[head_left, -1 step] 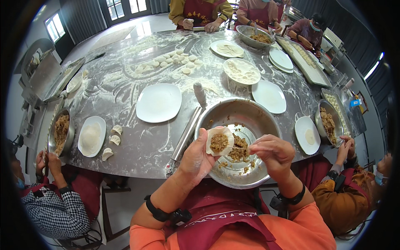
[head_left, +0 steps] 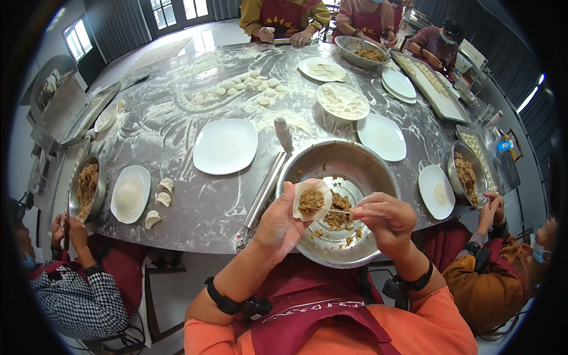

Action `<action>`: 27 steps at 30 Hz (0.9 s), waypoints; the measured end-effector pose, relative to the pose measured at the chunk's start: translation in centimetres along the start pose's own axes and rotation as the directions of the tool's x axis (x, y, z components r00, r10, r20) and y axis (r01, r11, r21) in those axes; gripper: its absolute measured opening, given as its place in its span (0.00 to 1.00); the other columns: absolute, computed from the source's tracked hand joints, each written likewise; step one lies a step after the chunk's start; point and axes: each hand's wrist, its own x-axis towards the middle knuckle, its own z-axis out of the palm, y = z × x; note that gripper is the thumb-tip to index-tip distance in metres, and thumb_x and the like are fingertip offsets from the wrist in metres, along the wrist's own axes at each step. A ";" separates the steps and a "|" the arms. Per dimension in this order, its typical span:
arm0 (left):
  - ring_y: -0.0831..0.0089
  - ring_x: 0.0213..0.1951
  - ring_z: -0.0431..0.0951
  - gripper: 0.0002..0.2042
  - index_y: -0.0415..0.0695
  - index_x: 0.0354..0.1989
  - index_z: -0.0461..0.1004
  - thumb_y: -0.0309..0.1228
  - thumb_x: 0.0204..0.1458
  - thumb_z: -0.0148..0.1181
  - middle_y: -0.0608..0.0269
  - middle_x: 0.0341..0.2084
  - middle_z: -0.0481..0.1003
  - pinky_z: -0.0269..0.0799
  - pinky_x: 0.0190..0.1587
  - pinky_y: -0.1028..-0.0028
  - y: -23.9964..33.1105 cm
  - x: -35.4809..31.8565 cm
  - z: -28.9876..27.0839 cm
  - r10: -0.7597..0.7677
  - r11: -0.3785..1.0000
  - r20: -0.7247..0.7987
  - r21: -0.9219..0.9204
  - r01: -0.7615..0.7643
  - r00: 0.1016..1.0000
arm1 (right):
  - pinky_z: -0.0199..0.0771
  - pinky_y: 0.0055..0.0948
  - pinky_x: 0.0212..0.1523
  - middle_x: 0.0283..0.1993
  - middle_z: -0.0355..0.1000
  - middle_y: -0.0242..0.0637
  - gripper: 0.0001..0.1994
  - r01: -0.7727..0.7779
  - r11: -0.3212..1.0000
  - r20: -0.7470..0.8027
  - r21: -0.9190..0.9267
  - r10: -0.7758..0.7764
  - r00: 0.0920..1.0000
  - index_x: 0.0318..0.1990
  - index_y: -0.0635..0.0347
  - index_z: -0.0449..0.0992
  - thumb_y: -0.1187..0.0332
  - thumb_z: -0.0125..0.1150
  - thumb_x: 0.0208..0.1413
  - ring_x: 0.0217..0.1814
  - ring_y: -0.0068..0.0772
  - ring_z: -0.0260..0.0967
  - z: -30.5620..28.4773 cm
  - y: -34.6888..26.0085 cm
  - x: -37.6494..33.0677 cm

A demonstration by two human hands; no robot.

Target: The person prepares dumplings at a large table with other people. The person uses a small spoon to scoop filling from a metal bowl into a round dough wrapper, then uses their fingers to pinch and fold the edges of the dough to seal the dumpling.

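My left hand (head_left: 278,222) holds a round dumpling wrapper (head_left: 298,201) over the near left part of a large steel bowl (head_left: 373,157). A mound of brown meat filling (head_left: 310,201) sits on the wrapper. My right hand (head_left: 387,219) pinches a thin, pale stick (head_left: 340,210), whose tip reaches the filling on the wrapper. More filling (head_left: 339,218) lies in the bowl below, partly hidden behind my hands. Its fingers closed, the right hand hovers over the bowl's right side.
White plates (head_left: 226,147) surround the bowl on the floured table (head_left: 160,118). A metal tube (head_left: 264,189) and a floury rolling pin (head_left: 284,135) are at its left. Folded dumplings (head_left: 163,199) lie farther left. Dough pieces (head_left: 236,86) sit mid-table. Co-workers (head_left: 89,278) sit on both sides, with filling bowls (head_left: 89,186).
My right hand has shifted slightly and the stick now shows clearly, its tip at the filling. The left hand and the wrapper stay in place.
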 end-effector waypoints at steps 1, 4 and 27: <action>0.56 0.73 0.76 0.36 0.33 0.77 0.67 0.57 0.82 0.37 0.46 0.71 0.75 0.70 0.78 0.53 -0.1 0.1 0.1 0.009 1.000 -0.004 0.023 -0.009 1.000 | 0.86 0.33 0.46 0.45 0.86 0.47 0.11 0.022 0.999 0.033 -0.037 -0.021 0.999 0.50 0.68 0.89 0.86 0.71 0.62 0.45 0.39 0.87 0.1 -0.3 0.0; 0.57 0.72 0.76 0.36 0.34 0.77 0.68 0.57 0.83 0.37 0.48 0.70 0.76 0.70 0.78 0.54 -0.3 0.5 0.6 0.024 0.997 -0.003 0.078 -0.024 1.000 | 0.86 0.34 0.45 0.44 0.86 0.47 0.13 0.134 0.985 0.088 -0.107 -0.125 0.988 0.50 0.65 0.89 0.84 0.74 0.57 0.44 0.42 0.87 -0.3 0.2 0.2; 0.55 0.71 0.77 0.34 0.33 0.75 0.68 0.54 0.84 0.35 0.45 0.70 0.76 0.71 0.77 0.53 -0.7 3.7 2.0 -0.044 0.998 0.006 -0.042 0.044 0.999 | 0.86 0.33 0.45 0.42 0.86 0.44 0.07 -0.250 0.831 -0.129 0.497 0.355 0.926 0.47 0.73 0.87 0.76 0.69 0.72 0.41 0.33 0.85 -4.8 4.5 -1.1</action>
